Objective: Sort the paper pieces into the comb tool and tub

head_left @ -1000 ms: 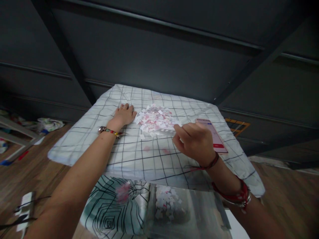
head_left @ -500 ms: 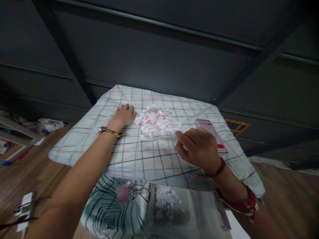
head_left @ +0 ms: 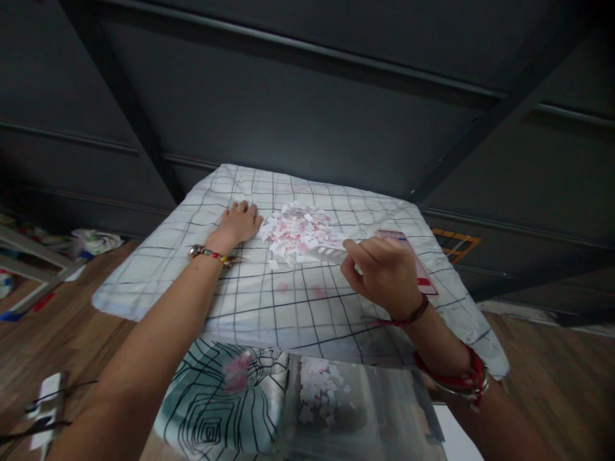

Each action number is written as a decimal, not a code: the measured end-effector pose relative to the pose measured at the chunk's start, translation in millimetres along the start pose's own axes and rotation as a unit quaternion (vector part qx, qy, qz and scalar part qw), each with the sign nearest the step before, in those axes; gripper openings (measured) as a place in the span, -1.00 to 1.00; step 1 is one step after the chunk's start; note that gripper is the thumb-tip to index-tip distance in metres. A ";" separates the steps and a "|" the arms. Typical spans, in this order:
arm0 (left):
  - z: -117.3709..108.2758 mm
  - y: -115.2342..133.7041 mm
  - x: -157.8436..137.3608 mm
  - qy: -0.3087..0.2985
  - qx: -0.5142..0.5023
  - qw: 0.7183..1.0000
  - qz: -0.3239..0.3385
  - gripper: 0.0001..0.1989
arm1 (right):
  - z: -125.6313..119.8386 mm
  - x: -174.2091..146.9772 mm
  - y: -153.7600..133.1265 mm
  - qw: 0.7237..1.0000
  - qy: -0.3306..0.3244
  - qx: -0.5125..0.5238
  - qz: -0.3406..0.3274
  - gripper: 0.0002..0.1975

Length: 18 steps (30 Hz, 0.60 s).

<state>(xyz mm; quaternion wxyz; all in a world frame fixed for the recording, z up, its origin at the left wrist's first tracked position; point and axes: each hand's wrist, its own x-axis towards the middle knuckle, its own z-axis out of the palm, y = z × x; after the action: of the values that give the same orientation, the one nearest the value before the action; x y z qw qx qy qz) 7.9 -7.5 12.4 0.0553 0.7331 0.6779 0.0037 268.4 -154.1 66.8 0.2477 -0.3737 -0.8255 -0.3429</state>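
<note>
On the white checked cloth [head_left: 254,301] lies a heap of small torn paper pieces [head_left: 298,230], white and pink. My left hand [head_left: 240,223] rests flat at the heap's left side, palm down with the fingers apart, holding nothing. To the right of the heap, my right hand [head_left: 382,272] is closed in a pinch on a thin pale strip [head_left: 327,252]. The strip points left along the near right side of the heap; what kind of thing it is cannot be made out. My right hand partly covers a pink-edged phone [head_left: 418,266] lying on the cloth.
Below the table's near edge, a translucent bin [head_left: 384,403] holds more paper pieces [head_left: 321,387]. Left of it is a teal patterned cushion [head_left: 216,403]. A dark panelled wall [head_left: 298,109] stands behind the table. A white power strip [head_left: 48,410] lies on the floor.
My right hand has turned slightly, and the pale strip now shows its flat face against the heap where before it looked like a thin line. My left hand stays in place.
</note>
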 end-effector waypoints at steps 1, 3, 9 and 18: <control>-0.7 0.5 -0.6 0.000 -0.001 1.000 0.000 -0.41 | -0.9 -0.2 0.0 1.000 0.006 0.000 -0.002 -0.78; -1.5 1.0 -1.3 0.001 -0.002 1.000 0.002 -0.41 | -3.1 -1.0 -0.8 1.000 0.018 0.003 -0.010 -0.78; 0.4 -0.5 -0.2 0.003 0.006 1.000 0.004 -0.40 | -3.3 -2.5 -1.2 1.000 0.011 0.000 -0.016 -0.77; 1.2 -1.0 1.0 0.003 0.008 1.000 0.005 -0.41 | -7.0 -1.4 -1.5 0.999 0.024 0.012 -0.028 -0.80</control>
<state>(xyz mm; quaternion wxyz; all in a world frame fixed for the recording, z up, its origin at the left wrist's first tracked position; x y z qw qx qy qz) 7.0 -6.5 11.0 0.0471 0.7371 0.6742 0.0008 269.1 -160.7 69.8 0.2619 -0.3392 -0.8335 -0.3487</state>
